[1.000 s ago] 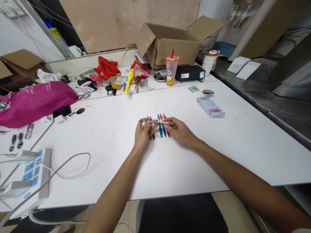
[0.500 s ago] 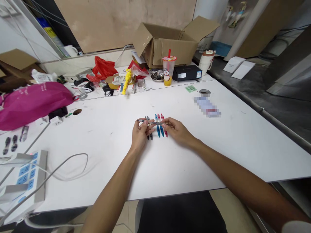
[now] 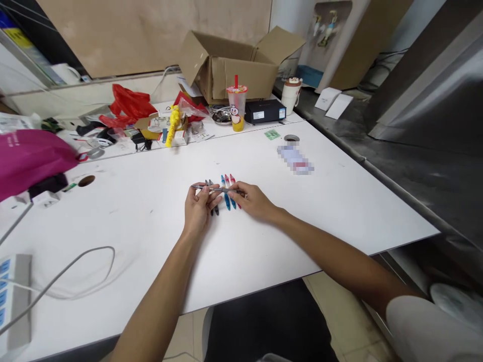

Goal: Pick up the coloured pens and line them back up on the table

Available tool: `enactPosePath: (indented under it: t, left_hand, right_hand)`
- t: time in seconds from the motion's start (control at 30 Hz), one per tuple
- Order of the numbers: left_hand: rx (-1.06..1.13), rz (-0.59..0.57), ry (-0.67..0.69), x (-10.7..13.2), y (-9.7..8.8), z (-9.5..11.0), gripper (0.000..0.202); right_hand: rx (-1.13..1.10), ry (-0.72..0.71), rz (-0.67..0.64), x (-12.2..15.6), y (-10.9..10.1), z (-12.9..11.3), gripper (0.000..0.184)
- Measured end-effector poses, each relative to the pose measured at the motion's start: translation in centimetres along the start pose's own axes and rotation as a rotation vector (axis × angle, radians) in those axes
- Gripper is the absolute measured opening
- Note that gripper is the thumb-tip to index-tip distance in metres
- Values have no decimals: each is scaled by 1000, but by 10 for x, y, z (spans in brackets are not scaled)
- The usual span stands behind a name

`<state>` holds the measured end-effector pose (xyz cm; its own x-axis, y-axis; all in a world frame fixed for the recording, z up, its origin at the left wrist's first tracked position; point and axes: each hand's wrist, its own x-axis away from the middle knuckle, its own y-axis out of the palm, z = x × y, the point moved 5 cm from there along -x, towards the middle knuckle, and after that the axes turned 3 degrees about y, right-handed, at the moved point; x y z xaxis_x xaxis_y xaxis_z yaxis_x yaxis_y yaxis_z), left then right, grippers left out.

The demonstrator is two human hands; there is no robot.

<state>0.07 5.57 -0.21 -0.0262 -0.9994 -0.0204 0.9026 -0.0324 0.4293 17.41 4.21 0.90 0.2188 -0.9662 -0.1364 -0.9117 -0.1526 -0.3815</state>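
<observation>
Between my two hands a slim silver-grey pen (image 3: 216, 189) is held level above the table. My left hand (image 3: 198, 206) is closed on its left part, thumb on top. My right hand (image 3: 251, 200) pinches its right end. Under the hands several pens lie side by side on the white table (image 3: 264, 266): dark ones (image 3: 216, 210) below my left fingers, and blue ones (image 3: 227, 202) and a red-pink one (image 3: 232, 178) nearer my right fingers. My hands partly cover them.
At the back stand an open cardboard box (image 3: 241, 78), a drink cup (image 3: 237, 108), a black box (image 3: 265, 111) and a white tumbler (image 3: 291, 95). A magenta bag (image 3: 33, 158) and a power strip (image 3: 18, 301) with a looping cable (image 3: 75, 256) lie left. A tape roll (image 3: 292, 138) lies right.
The whole view has shifted, so the table and things on it appear further left. Both hands keep hold of the pen in nearly the same pose above the row.
</observation>
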Motion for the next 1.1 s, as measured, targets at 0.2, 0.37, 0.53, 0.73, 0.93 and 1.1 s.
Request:
enactPosePath:
  t: [0.2, 0.37, 0.53, 0.73, 0.93, 1.1]
  left_hand:
    - [8, -54, 59, 4, 4, 4, 42]
    - [24, -48, 49, 5, 4, 4, 42]
    - [26, -51, 56, 6, 3, 6, 43]
    - [-67, 12, 91, 8, 0, 7, 54]
    - [-201, 56, 138, 7, -6, 13, 54]
    - [-281, -5, 122, 9, -1, 19, 52]
  right_hand:
    - [-62, 34, -93, 3, 7, -2, 40]
    - [-104, 10, -107, 3, 6, -6, 35]
    - [37, -2, -120, 6, 8, -10, 42]
    - [88, 2, -142, 8, 9, -8, 42]
    - [40, -11, -25, 1, -6, 0, 43]
    - [80, -4, 26, 0, -14, 1, 40]
